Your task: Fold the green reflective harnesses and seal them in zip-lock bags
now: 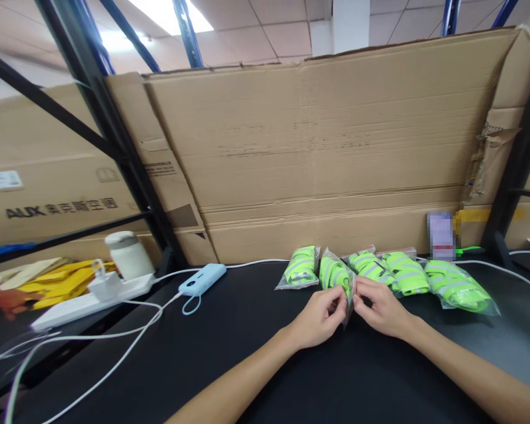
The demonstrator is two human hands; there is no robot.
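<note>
Both hands meet at a clear plastic zip bag [334,271] that has a rolled neon-green strap with silvery reflective stripes inside. My left hand [322,315] pinches the bag's near edge from the left. From the right, my right hand [380,306] pinches the same bag by its edge, where a thin red line shows. The bag stands tilted between the fingers. To its left lies another bagged green strap [301,265]. On the right are more such bags: one behind my right hand [368,266], one beside it [407,274], and one farther right [459,287].
A tall cardboard sheet [335,135] walls off the back of the black table [247,353]. At left are a light-blue power bank [203,279], white cables, a white power strip [92,303] and a white cup [130,256]. A phone [441,235] leans at the back right.
</note>
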